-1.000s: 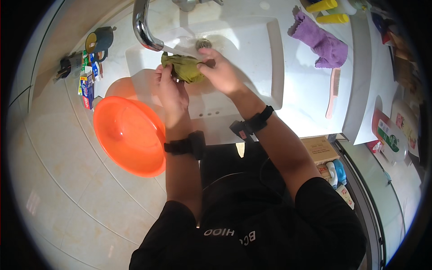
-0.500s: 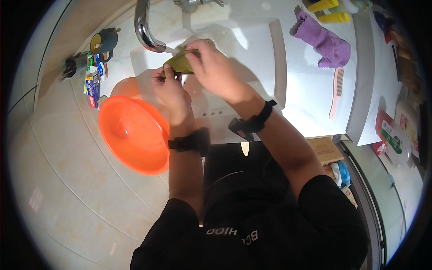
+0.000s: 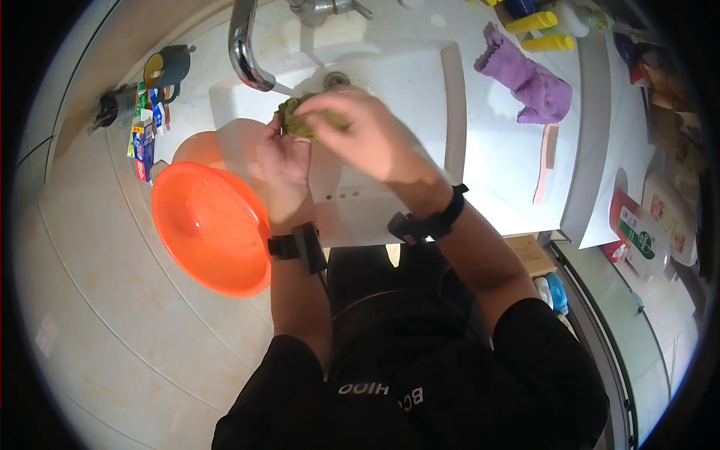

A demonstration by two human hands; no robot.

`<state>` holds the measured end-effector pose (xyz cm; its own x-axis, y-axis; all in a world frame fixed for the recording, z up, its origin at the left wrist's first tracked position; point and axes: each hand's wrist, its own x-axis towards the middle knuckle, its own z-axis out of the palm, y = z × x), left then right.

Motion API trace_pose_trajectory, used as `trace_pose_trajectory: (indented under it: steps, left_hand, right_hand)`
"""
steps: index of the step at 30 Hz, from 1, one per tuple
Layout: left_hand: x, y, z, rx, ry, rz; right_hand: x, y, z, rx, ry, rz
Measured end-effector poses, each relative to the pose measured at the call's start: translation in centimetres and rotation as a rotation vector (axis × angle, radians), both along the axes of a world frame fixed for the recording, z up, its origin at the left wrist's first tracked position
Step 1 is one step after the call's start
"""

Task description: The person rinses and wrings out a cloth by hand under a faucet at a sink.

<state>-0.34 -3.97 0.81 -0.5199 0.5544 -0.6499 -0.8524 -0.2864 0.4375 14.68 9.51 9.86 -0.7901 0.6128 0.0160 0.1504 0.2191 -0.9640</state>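
Note:
A crumpled olive-green cloth [image 3: 294, 124] is bunched between my hands over the white sink [image 3: 454, 112]. Close by its upper edge, a thin stream of water falls from the chrome faucet [image 3: 247, 56]. My left hand [image 3: 286, 156] grips the cloth from below, palm turned up, with its fingers partly behind the fabric. Over the cloth's right side is my right hand [image 3: 360, 127], blurred by motion; green fabric shows between its thumb and curled fingers. The round drain [image 3: 336, 79] lies just beyond my right hand.
An orange basin [image 3: 214, 229] stands left of the sink. A dark mug [image 3: 169, 71] and toothpaste boxes [image 3: 142, 150] sit at the far left. On the right counter are a purple towel [image 3: 529, 79], a pink comb [image 3: 546, 165] and yellow-capped bottles [image 3: 547, 43].
The cloth has gone from spread out to bunched up. My right hand has shifted toward me across it, and my left palm has turned upward. The drain now shows.

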Motion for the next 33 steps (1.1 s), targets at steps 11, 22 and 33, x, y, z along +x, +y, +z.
trace_pose_trajectory:
  steps: [11,22,33]
  left_hand:
    - [1.1,4.6,4.1,-0.068,0.168,0.035]
    - [3.5,4.8,10.1,-0.137,0.382,-0.031]
    - [3.5,3.1,7.4,-0.008,0.296,-0.047]
  right_hand:
    - [0.7,-0.9,-8.7,-1.257,0.052,-0.563]
    - [-4.9,-2.3,-13.5,-0.751,0.042,-0.424]
    - [-7.8,-0.3,-12.0,-1.743,0.337,-0.476]
